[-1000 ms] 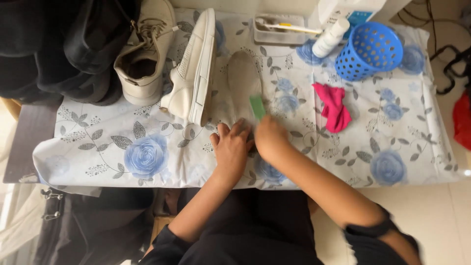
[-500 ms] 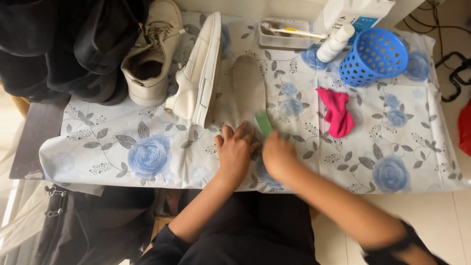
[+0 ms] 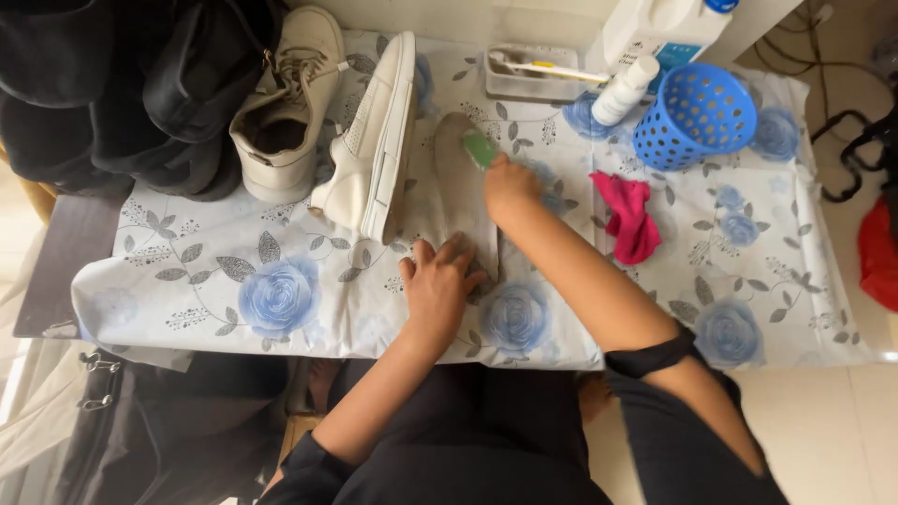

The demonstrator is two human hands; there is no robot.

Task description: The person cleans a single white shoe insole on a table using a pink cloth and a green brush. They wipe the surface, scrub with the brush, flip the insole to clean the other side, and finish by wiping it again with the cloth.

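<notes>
Scrubbing step: left hand point(image 3: 440, 281) pins insole point(image 3: 460, 192) flat on desk point(image 3: 281, 299), right hand point(image 3: 510, 182) grips green brush point(image 3: 480, 150) at toe end; next stroke probably needs steady press w/ insole pinned.

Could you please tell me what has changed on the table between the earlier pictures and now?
The right hand has slid the green brush from the near end of the insole to its far end. The left hand still presses the near end. Shoes, basket and pink cloth stayed put.
</notes>
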